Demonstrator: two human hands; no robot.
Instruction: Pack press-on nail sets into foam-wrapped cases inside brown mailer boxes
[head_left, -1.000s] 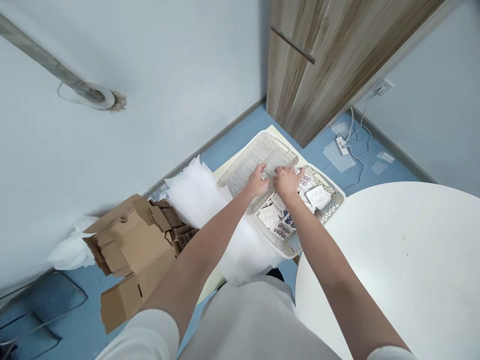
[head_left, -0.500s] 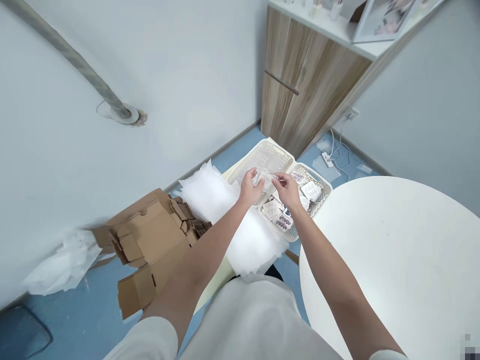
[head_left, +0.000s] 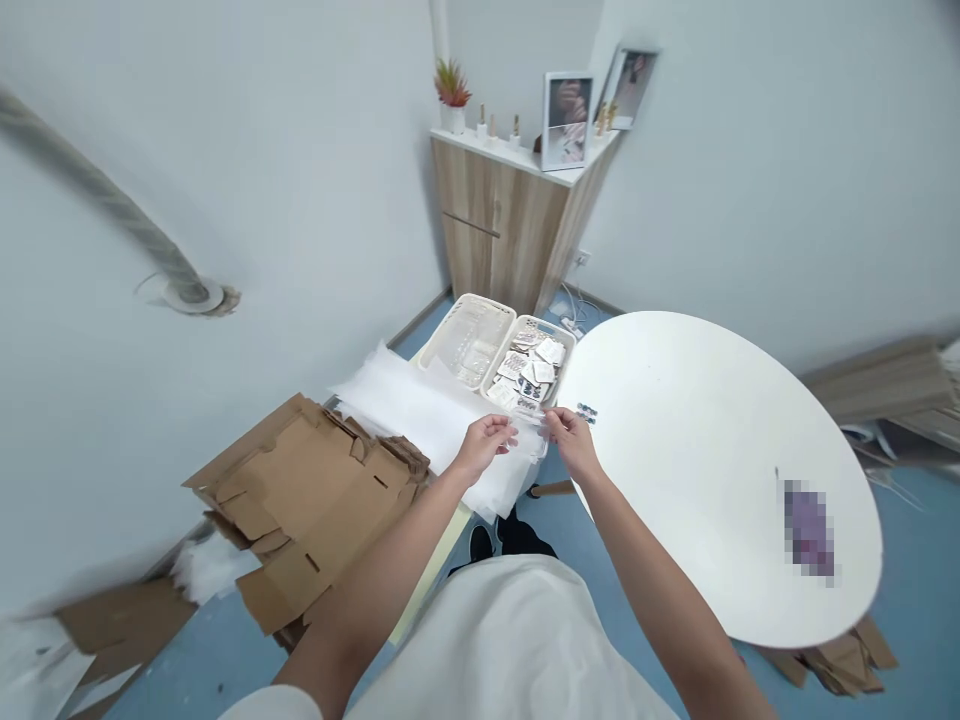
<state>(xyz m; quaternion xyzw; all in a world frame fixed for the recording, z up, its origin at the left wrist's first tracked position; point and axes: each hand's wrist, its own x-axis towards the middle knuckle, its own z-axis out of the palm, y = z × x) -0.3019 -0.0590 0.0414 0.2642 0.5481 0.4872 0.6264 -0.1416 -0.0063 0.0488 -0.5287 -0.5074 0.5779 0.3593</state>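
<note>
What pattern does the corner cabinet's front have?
The cabinet has streaky brown wood grain, best seen in the head view.

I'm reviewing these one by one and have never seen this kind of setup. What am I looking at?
There is no machine here: a camera on a person's head looks forward and down at their bare hands. The right hand pinches a clear plastic piece; the left hand is close by, its grip unclear. Beyond are two pale baskets, one with clear plastic pieces, the other with white cards. White sheets and brown cardboard lie at picture left. On the round white table are small bluish pieces and something pixelated.
</note>
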